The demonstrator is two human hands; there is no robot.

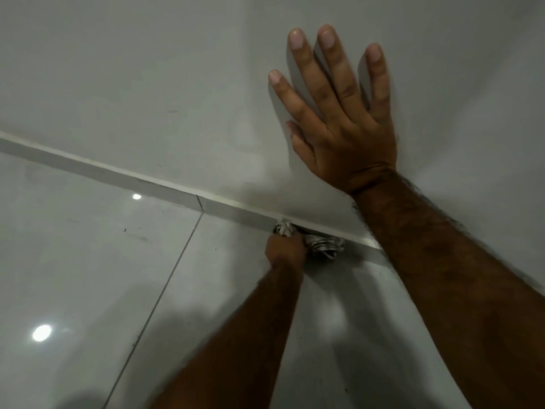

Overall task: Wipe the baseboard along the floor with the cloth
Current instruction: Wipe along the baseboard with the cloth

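A pale grey baseboard (124, 177) runs diagonally from the left edge down toward the right, where the white wall meets the tiled floor. My left hand (284, 250) is shut on a crumpled white and grey cloth (323, 245) and presses it against the baseboard. Part of the cloth sticks out above my fist and part to its right. My right hand (339, 113) lies flat on the wall above, fingers spread and pointing up, holding nothing. My right forearm crosses over the baseboard at the right and hides that stretch.
The white wall (147, 69) fills the upper half, with a few faint marks. Glossy light tiles (73, 261) cover the floor, showing a grout line (165, 284), small dark specks and two lamp reflections. A dark shadow lies at the bottom edge.
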